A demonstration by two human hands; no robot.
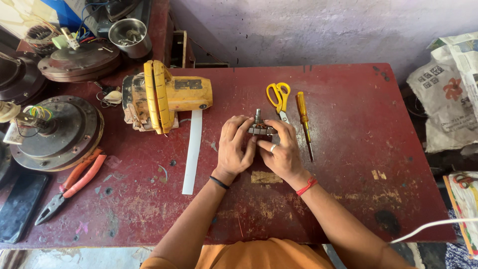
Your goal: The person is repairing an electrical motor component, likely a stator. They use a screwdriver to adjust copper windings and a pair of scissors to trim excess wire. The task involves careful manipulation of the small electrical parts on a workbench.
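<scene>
My left hand (234, 147) and my right hand (281, 149) meet at the middle of the worn red table (348, 149). Together they grip a small motor armature (260, 127) with a metal shaft pointing away from me and copper windings showing. Fingers of both hands wrap its sides, hiding the lower part. A ring sits on my right hand, a red thread on that wrist, and a black band on the left wrist.
Yellow scissors (279, 97) and a yellow-handled screwdriver (303, 122) lie just beyond my right hand. A yellow power tool (167, 97) and a white strip (193, 149) lie left. Orange pliers (74, 184), fan motor housings (55, 132), a steel cup (129, 36) and a phone (20, 204) crowd the left edge.
</scene>
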